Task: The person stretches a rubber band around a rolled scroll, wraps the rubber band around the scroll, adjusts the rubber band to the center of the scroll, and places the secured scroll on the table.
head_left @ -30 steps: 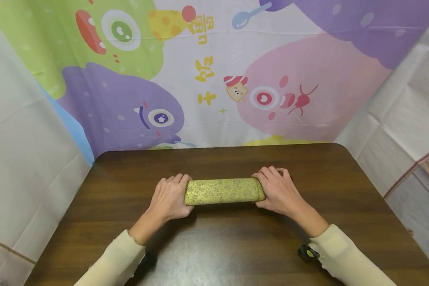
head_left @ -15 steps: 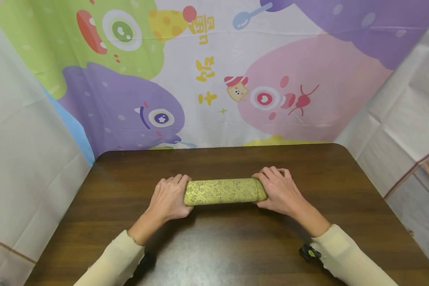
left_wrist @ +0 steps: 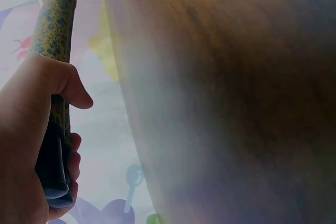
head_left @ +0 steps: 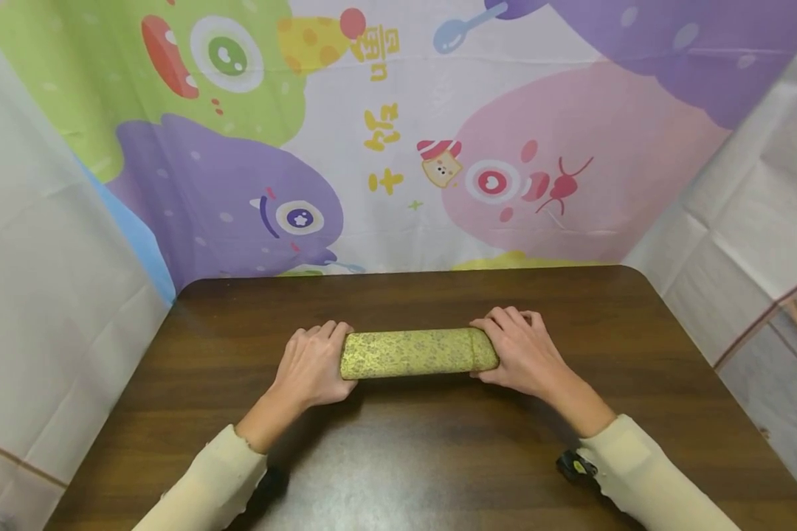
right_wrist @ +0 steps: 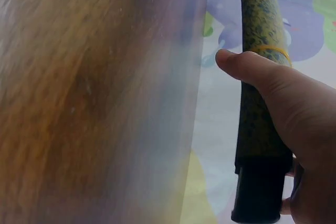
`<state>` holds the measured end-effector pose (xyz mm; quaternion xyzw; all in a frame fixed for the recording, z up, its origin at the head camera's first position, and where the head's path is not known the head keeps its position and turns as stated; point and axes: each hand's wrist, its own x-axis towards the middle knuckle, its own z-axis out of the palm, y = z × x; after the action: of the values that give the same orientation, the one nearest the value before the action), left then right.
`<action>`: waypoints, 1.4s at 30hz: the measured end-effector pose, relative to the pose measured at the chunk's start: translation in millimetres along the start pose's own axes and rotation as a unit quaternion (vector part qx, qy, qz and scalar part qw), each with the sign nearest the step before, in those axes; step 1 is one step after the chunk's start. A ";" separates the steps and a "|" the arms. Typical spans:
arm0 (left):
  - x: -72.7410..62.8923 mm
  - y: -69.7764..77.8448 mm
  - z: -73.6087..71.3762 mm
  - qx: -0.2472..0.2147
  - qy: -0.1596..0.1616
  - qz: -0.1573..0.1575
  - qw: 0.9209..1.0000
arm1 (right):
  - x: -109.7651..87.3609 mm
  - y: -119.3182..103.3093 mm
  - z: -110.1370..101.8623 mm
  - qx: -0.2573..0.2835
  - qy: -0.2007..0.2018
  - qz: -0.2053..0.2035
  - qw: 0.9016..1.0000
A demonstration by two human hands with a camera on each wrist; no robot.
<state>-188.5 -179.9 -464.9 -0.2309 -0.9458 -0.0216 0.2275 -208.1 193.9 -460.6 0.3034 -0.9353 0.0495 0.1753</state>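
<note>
Between both hands is a long, flat, yellow-gold bar [head_left: 415, 352] with a dark flower pattern, lying crosswise in the head view. My left hand [head_left: 315, 366] grips its left end, thumb on the near side and fingers over the far edge. My right hand [head_left: 521, 350] grips the right end the same way. The left wrist view shows two rounded dark tips [left_wrist: 52, 179] beyond the left palm. In the right wrist view a black end piece [right_wrist: 258, 192] sticks out past the right hand, and a thin yellow band [right_wrist: 272, 51] crosses the bar. Its exact kind does not show.
A dark brown wooden table [head_left: 412, 457] lies beneath the hands, with a bright reflection near its front. Behind its back edge hangs a curtain [head_left: 398, 221] with cartoon monsters. Pale sheets [head_left: 60, 221] hang at both sides. A small black device [head_left: 576, 466] sits at the right sleeve.
The hands have drawn very slightly apart along the bar, so a little more of its ends shows. The grip of both hands stays the same.
</note>
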 end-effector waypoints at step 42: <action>2.7 5.6 3.6 -0.018 0.004 0.013 1.000 | 4.3 -11.5 0.6 0.011 -0.015 -0.015 1.000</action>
<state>-189.6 -173.3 -467.3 -0.2467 -0.9412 -0.0365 0.2277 -204.8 182.1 -459.7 0.3201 -0.9325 0.0530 0.1589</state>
